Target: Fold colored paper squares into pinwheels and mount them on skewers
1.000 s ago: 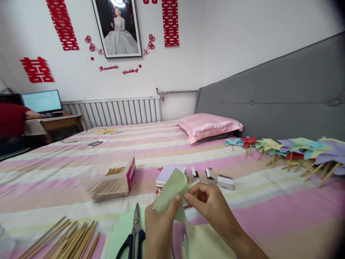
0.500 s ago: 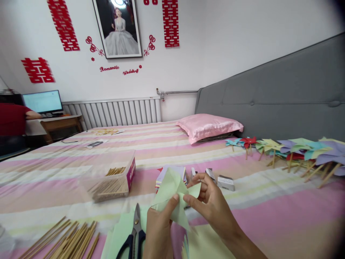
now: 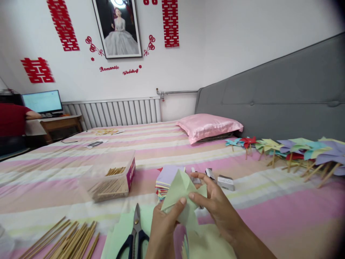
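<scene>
Both my hands hold a light green paper pinwheel (image 3: pixel 180 190) with partly folded points, above the bed. My left hand (image 3: pixel 166 225) grips its lower left side, thumb pressed on the paper. My right hand (image 3: pixel 215 203) pinches the right side, thumb close to the middle and index finger bent behind; the other fingers are partly hidden. Left of my left hand, scissors (image 3: pixel 137 228) with dark handles lie on green paper sheets (image 3: pixel 115 230). Yellowish paper (image 3: pixel 212 244) lies under my hands. Just behind the pinwheel is a stack of coloured paper (image 3: pixel 168 176).
Loose wooden sticks (image 3: pixel 75 239) lie at front left, with a clear plastic box (image 3: pixel 113 183) of sticks beyond. Small boxes (image 3: pixel 225 182) sit behind my right hand. Finished pinwheels (image 3: pixel 302 151) line the right side by the headboard (image 3: pixel 283 90). A person in red (image 3: pixel 12 118) sits far left.
Both hands and the green paper pinwheel have shifted slightly right. My thumbs stay near its middle, and more of the coloured paper stack shows.
</scene>
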The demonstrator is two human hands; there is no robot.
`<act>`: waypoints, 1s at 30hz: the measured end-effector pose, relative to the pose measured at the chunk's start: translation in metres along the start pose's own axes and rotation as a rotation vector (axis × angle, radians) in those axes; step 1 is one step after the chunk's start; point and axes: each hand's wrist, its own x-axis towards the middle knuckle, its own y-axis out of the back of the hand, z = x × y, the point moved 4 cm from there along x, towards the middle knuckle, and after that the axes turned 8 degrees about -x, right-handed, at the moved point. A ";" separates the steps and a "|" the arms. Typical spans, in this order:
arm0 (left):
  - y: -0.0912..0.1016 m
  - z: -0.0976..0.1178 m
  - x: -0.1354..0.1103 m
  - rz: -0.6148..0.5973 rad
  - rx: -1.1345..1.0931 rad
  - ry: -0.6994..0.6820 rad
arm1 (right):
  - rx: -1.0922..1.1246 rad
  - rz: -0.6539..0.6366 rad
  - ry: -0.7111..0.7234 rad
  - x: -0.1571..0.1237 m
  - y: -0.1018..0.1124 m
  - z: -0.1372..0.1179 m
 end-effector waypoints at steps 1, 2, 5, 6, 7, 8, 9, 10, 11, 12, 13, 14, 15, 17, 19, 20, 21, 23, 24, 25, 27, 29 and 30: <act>-0.001 0.003 -0.001 -0.034 0.013 0.008 | 0.002 -0.009 -0.024 0.001 0.003 0.000; -0.002 0.006 -0.002 -0.061 0.027 0.010 | -0.009 -0.016 -0.049 0.002 0.006 0.000; -0.003 0.015 -0.005 -0.092 0.075 0.003 | -0.075 -0.054 -0.116 0.003 0.014 0.001; -0.003 0.015 -0.005 -0.100 0.096 0.016 | -0.094 -0.075 -0.131 0.003 0.016 0.001; -0.003 0.014 -0.005 -0.113 0.124 0.039 | -0.106 -0.100 -0.142 0.002 0.017 0.001; -0.002 0.012 -0.004 -0.128 0.157 0.069 | -0.110 -0.129 -0.147 0.001 0.017 0.001; -0.002 0.009 -0.003 -0.145 0.191 0.095 | -0.111 -0.162 -0.150 0.001 0.017 0.000; -0.001 0.006 -0.002 -0.154 0.228 0.115 | -0.111 -0.194 -0.150 0.000 0.016 -0.001; 0.000 0.003 -0.001 -0.155 0.261 0.129 | -0.111 -0.223 -0.152 -0.001 0.015 -0.001; 0.002 0.000 -0.001 -0.149 0.288 0.136 | -0.113 -0.246 -0.157 -0.002 0.014 -0.002; 0.003 -0.002 0.000 -0.141 0.309 0.141 | -0.116 -0.261 -0.164 -0.002 0.014 -0.002; 0.005 -0.004 0.001 -0.132 0.325 0.141 | -0.120 -0.271 -0.174 -0.003 0.013 -0.001; 0.006 -0.006 0.002 -0.126 0.337 0.139 | -0.124 -0.279 -0.184 -0.003 0.013 -0.001; 0.010 -0.009 0.005 -0.124 0.348 0.132 | -0.136 -0.288 -0.200 -0.004 0.013 -0.001; 0.013 -0.012 0.009 -0.135 0.343 0.116 | -0.153 -0.304 -0.198 -0.005 0.013 -0.002; 0.015 -0.013 0.011 -0.144 0.338 0.105 | -0.164 -0.313 -0.192 -0.005 0.012 -0.002; 0.017 -0.014 0.012 -0.151 0.335 0.096 | -0.172 -0.320 -0.184 -0.005 0.012 -0.003; 0.018 -0.016 0.014 -0.157 0.335 0.092 | -0.184 -0.336 -0.165 -0.006 0.011 -0.005; 0.019 -0.017 0.014 -0.157 0.332 0.099 | -0.187 -0.342 -0.153 -0.006 0.010 -0.006; 0.018 -0.017 0.013 -0.152 0.329 0.110 | -0.187 -0.346 -0.140 -0.006 0.009 -0.006; 0.016 -0.015 0.011 -0.148 0.315 0.125 | -0.186 -0.350 -0.116 -0.006 0.008 -0.006; 0.013 -0.012 0.008 -0.144 0.308 0.123 | -0.164 -0.347 -0.089 -0.005 0.007 -0.006; 0.012 -0.010 0.007 -0.135 0.313 0.116 | -0.144 -0.342 -0.074 -0.005 0.006 -0.006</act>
